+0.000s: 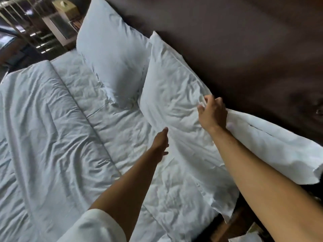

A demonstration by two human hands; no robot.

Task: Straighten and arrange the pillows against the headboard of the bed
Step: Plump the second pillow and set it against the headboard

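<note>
Two white pillows lean on the dark brown headboard (pixel 236 49). The far pillow (pixel 111 53) stands upright at the upper left. The near pillow (pixel 171 91) is wrinkled and tilted, its loose case end (pixel 279 142) trailing to the right along the headboard. My right hand (pixel 212 112) pinches the near pillow's top edge. My left hand (pixel 161 142) lies flat against that pillow's lower edge, where it meets the sheet, fingers together and mostly hidden by the fabric.
A folded white duvet (pixel 43 119) lies across the left of the bed, on a creased white sheet (pixel 122 130). A bedside stand with a tissue box (pixel 65 6) stands at the upper left. Dark floor and a wooden bed frame (pixel 234 222) show at the lower right.
</note>
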